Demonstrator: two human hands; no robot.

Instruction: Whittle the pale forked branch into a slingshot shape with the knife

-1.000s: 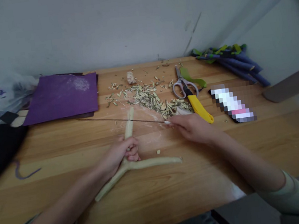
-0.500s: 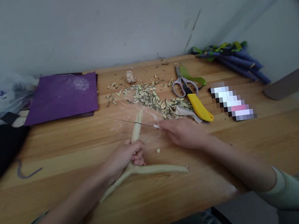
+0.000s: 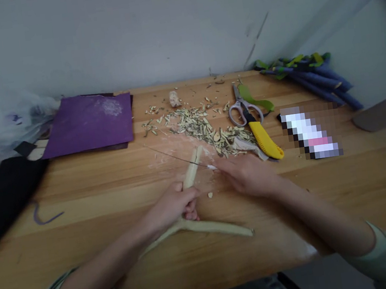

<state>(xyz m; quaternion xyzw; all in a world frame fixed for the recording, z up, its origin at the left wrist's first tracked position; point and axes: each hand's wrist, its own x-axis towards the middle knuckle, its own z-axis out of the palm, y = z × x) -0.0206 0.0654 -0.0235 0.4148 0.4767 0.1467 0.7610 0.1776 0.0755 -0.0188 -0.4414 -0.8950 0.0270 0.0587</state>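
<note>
My left hand is wrapped round the stem of a peeled, Y-shaped forked branch, just above where it splits. One prong points right along the table; the other runs under my left forearm. My right hand is closed on the white end of a long thin rod, which looks like a needle file. The rod lies across the stem near its top end. Its grip is mostly hidden by my fingers.
Beyond the branch lie wood shavings, a short wood piece, scissors and a yellow-handled cutter. A phone and bundled purple sticks are at right. Purple sheets, a plastic bag and black cloth are left.
The whole view has shifted a little. The stem's top end has tilted further right, and the rod now slants more steeply across it. Both hands keep their grips.
</note>
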